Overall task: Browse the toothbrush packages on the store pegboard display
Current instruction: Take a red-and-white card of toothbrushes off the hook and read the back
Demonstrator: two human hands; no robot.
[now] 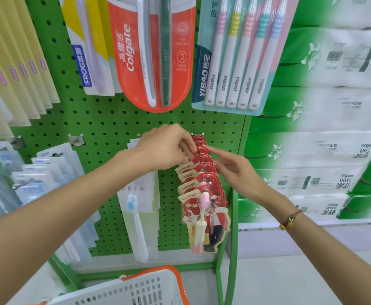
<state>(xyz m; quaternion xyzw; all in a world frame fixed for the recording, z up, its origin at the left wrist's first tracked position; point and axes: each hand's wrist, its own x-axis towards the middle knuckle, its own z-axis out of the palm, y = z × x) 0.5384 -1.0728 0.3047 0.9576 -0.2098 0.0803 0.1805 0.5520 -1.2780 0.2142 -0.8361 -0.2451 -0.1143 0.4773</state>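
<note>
Pegboard hook with red packages

A white plastic shopping basket with slotted walls and an orange rim sits at the bottom edge of the view, below the green metal frame of the rack. To the right, shelves carry stacked packs of tissue paper in green and white wrapping, printed with white flowers, barcodes and Chinese characters, several of them blurred. Beneath those packs runs a pale lilac shelf base, and under it a strip of light grey floor shows.
</note>
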